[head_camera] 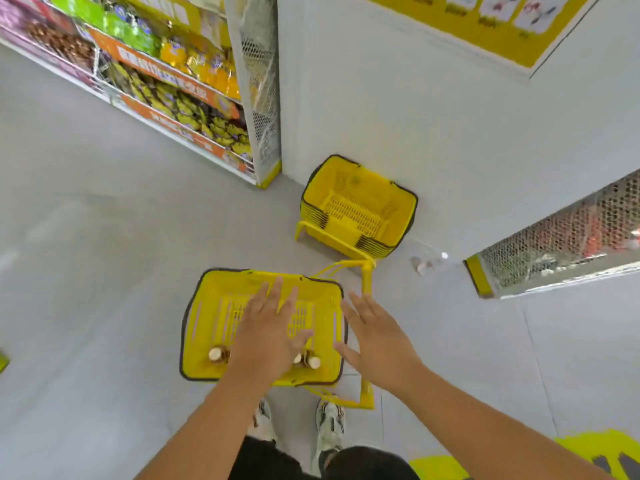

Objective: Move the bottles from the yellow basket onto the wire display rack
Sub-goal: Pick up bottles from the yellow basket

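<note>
Bottles point(219, 355) stand upright in the yellow basket point(204, 317) on the floor, pale caps up: one at the basket's 7 o'clock corner, two more point(308, 360) touching each other at 5 o'clock, partly hidden under the left hand point(268, 336). That hand hovers over the basket with fingers straight and spread, holding nothing. The right hand point(377, 344) is also spread and empty, just beside the basket's 3 o'clock rim.

Risks, as I judge them: with the pair so close together, a downward reach could knock one bottle over while catching the other. The loose basket handle point(367, 396) lies out at 4 o'clock near the shoes point(330, 424), so a step could snag it and jolt the load. A stack of baskets point(360, 206) sits at 1 o'clock. A wire mesh rack point(561, 237) shows at 2 o'clock, well apart, so each bottle must be carried over there, and a poor grip could drop one.
</note>
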`<state>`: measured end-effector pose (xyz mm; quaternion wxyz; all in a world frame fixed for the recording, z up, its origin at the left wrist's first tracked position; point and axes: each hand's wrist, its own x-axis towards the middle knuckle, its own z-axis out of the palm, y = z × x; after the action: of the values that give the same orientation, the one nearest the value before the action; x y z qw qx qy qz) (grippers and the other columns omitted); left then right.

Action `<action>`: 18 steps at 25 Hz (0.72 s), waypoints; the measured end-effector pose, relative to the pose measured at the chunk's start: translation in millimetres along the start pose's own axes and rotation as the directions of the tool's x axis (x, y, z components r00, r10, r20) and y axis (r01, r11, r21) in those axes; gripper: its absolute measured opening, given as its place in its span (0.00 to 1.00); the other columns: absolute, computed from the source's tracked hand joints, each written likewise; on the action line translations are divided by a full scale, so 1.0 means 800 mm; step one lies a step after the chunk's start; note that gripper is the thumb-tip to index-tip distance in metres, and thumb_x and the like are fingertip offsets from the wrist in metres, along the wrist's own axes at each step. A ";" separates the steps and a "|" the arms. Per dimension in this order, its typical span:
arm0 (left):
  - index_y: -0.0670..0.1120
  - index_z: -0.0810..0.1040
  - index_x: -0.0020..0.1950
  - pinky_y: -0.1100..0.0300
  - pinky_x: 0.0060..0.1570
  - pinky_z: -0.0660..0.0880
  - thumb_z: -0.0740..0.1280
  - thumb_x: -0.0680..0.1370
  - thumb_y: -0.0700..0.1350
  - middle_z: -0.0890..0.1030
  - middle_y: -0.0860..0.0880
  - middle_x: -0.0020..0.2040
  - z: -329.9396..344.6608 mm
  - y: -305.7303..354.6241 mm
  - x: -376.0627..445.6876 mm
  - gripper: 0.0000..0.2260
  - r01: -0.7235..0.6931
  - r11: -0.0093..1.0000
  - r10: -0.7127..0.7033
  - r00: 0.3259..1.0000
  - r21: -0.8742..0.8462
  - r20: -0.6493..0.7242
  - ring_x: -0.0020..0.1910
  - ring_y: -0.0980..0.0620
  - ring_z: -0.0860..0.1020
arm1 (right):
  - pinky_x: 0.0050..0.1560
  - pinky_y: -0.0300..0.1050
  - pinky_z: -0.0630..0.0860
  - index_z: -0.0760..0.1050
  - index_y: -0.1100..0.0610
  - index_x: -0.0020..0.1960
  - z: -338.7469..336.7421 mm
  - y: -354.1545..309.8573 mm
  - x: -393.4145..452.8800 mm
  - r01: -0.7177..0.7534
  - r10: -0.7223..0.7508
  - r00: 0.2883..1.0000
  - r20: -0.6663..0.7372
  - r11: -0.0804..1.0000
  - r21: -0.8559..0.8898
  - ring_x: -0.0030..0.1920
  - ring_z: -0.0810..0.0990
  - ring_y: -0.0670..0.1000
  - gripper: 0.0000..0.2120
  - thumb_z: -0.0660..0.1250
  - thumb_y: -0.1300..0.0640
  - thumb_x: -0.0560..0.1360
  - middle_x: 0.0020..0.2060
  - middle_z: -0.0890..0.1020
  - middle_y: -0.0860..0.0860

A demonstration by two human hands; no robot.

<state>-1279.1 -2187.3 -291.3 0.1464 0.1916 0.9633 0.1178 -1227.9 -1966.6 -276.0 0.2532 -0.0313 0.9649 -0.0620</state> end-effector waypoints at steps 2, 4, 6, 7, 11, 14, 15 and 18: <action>0.48 0.72 0.76 0.39 0.68 0.72 0.55 0.74 0.69 0.67 0.42 0.78 0.052 -0.003 0.000 0.37 0.017 0.999 -0.016 0.998 -0.033 0.053 0.77 0.37 0.66 | 0.62 0.57 0.80 0.75 0.58 0.73 0.042 0.015 0.021 0.042 -0.040 0.996 0.078 0.999 -0.026 0.69 0.78 0.61 0.37 0.53 0.33 0.76 0.72 0.76 0.58; 0.48 0.72 0.76 0.38 0.69 0.71 0.55 0.74 0.69 0.67 0.42 0.78 0.108 -0.013 0.007 0.37 0.021 0.997 -0.013 0.995 -0.073 0.101 0.77 0.37 0.65 | 0.69 0.58 0.75 0.68 0.57 0.78 0.090 0.024 0.049 0.095 -0.091 0.991 0.101 0.994 -0.044 0.75 0.71 0.61 0.40 0.48 0.32 0.77 0.77 0.69 0.58; 0.49 0.69 0.78 0.38 0.71 0.68 0.53 0.75 0.69 0.64 0.43 0.80 0.162 -0.027 0.015 0.37 0.026 0.996 -0.013 0.987 -0.081 0.159 0.79 0.39 0.61 | 0.79 0.57 0.60 0.55 0.55 0.83 0.135 0.028 0.077 0.161 -0.154 0.975 0.159 0.986 -0.036 0.82 0.55 0.60 0.42 0.43 0.30 0.77 0.83 0.55 0.56; 0.50 0.66 0.79 0.38 0.72 0.67 0.51 0.75 0.70 0.62 0.44 0.81 0.186 -0.035 0.018 0.38 0.023 0.998 -0.011 0.984 -0.066 0.178 0.80 0.40 0.59 | 0.81 0.56 0.54 0.49 0.54 0.84 0.156 0.031 0.090 0.171 -0.162 0.967 0.195 0.985 -0.031 0.83 0.48 0.58 0.41 0.44 0.31 0.78 0.83 0.49 0.54; 0.55 0.54 0.83 0.41 0.77 0.59 0.57 0.80 0.67 0.49 0.48 0.84 0.282 -0.073 0.037 0.35 0.026 1.000 -0.023 0.947 -0.005 0.321 0.83 0.44 0.48 | 0.82 0.55 0.49 0.43 0.53 0.84 0.242 0.030 0.150 0.222 -0.201 0.940 0.275 0.974 -0.049 0.83 0.43 0.57 0.38 0.55 0.37 0.83 0.84 0.44 0.53; 0.55 0.48 0.83 0.43 0.77 0.54 0.61 0.80 0.65 0.45 0.49 0.84 0.337 -0.087 0.053 0.37 0.070 0.997 -0.069 0.904 0.013 0.421 0.83 0.45 0.44 | 0.80 0.55 0.54 0.45 0.53 0.84 0.298 0.026 0.190 0.204 -0.196 0.932 0.304 0.979 0.007 0.83 0.47 0.57 0.38 0.59 0.40 0.83 0.84 0.49 0.53; 0.55 0.49 0.83 0.43 0.78 0.54 0.62 0.80 0.64 0.45 0.49 0.84 0.353 -0.088 0.057 0.37 0.083 0.997 -0.076 0.898 0.002 0.434 0.83 0.46 0.44 | 0.80 0.55 0.56 0.46 0.53 0.84 0.315 0.025 0.200 0.203 -0.198 0.928 0.316 0.979 0.017 0.83 0.49 0.57 0.38 0.60 0.40 0.82 0.83 0.51 0.53; 0.54 0.49 0.83 0.44 0.79 0.53 0.64 0.79 0.64 0.45 0.49 0.84 0.399 -0.094 0.066 0.39 0.062 0.998 -0.063 0.878 0.018 0.475 0.82 0.45 0.45 | 0.75 0.57 0.65 0.51 0.55 0.83 0.361 0.021 0.218 0.202 -0.188 0.906 0.378 0.979 0.004 0.80 0.58 0.59 0.40 0.65 0.41 0.80 0.81 0.59 0.55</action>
<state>-1246.8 -2178.9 -621.6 0.3818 0.1835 0.9038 0.0614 -1237.7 -1996.0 -612.2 0.4256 -0.1434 0.8913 -0.0626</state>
